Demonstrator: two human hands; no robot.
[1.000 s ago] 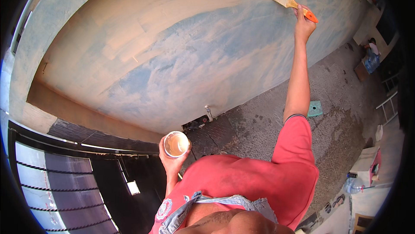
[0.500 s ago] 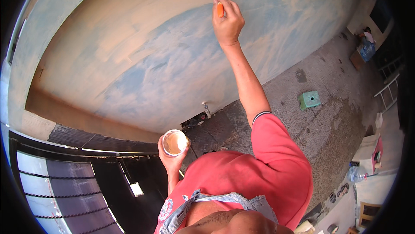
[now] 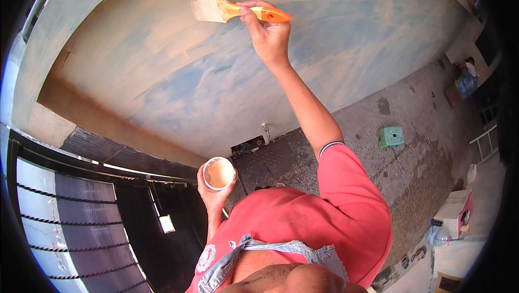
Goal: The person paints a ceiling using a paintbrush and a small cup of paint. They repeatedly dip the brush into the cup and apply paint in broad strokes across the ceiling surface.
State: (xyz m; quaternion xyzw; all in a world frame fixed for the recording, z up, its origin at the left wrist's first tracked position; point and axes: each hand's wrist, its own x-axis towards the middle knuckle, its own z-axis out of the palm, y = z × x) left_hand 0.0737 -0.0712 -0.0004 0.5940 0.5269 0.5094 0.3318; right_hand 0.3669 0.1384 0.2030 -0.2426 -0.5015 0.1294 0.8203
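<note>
The right grip (image 3: 272,37) is closed around the orange handle (image 3: 277,16) of a paintbrush (image 3: 230,10), held up in front of the blue and peach wall (image 3: 216,87), its pale bristles (image 3: 205,10) pointing left; I cannot tell whether they touch it. The left grip (image 3: 215,196) is wrapped round a cup (image 3: 205,169) of peach paint (image 3: 219,175), near the red shirt (image 3: 303,217). A green stool (image 3: 390,137) stands on the floor (image 3: 351,168), to the right

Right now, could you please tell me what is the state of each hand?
Left hand: closed around a cup of peach-coloured paint.
Right hand: closed, holding a wide paintbrush by its handle.
</note>
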